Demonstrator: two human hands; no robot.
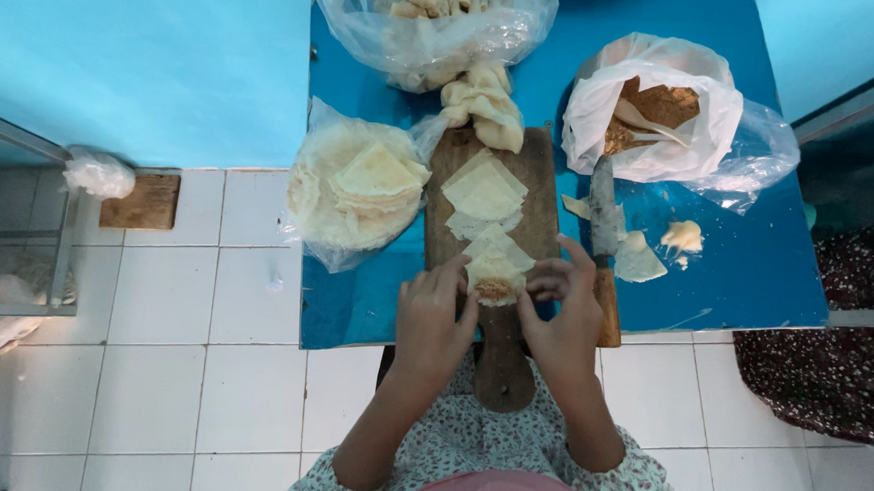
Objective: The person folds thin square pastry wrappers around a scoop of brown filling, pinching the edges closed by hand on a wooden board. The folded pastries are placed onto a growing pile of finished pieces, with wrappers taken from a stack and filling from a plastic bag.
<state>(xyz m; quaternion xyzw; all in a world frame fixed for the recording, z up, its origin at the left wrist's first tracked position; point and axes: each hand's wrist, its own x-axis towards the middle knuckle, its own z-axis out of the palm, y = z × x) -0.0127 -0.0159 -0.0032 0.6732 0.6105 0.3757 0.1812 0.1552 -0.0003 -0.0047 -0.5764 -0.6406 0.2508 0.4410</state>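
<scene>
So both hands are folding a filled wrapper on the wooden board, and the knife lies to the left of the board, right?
Not quite. The head view shows the knife lying right of the wooden board, not left. Both the left hand and right hand do fold the filled wrapper.

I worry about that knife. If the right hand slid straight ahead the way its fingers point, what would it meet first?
Probably not the knife. The right hand points up and left across the wooden board, so it would first meet the filled wrapper it already touches.
</scene>
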